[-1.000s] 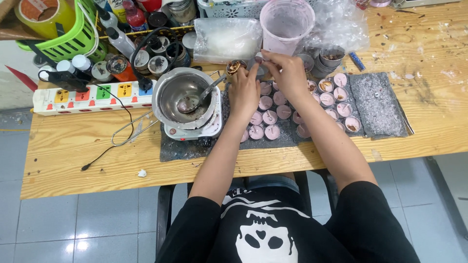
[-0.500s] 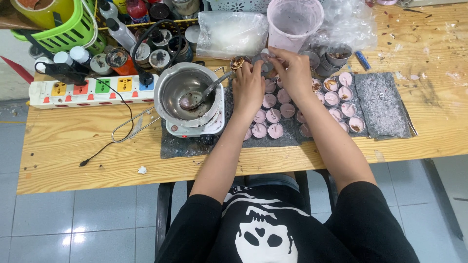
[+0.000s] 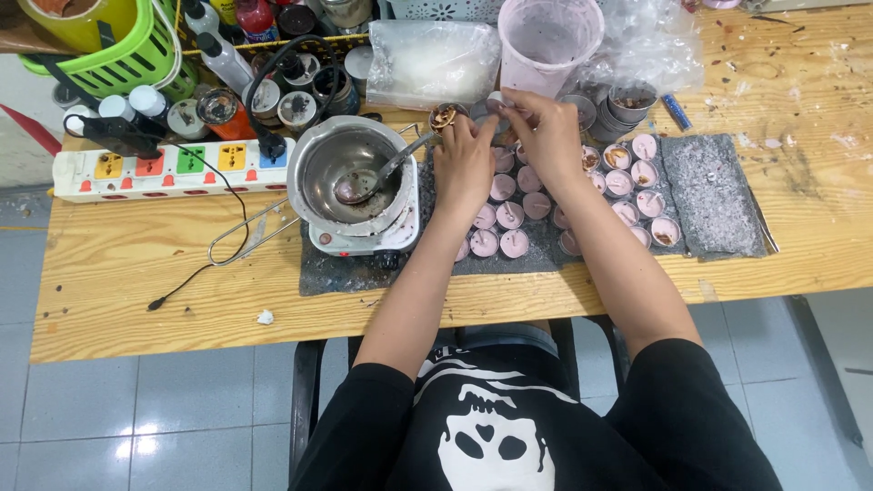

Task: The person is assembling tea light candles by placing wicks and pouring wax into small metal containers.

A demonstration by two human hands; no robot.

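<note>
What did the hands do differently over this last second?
Little changed: both hands stayed together over the small cups. The left hand keeps a small tin pinched, and the right hand has edged a bit towards the pink jug. Pot and spoon unmoved.

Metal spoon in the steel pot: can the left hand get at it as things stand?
Probably yes. The left hand sits just right of the round steel pot, and the metal spoon angles its handle toward it, with nothing between them.
</note>
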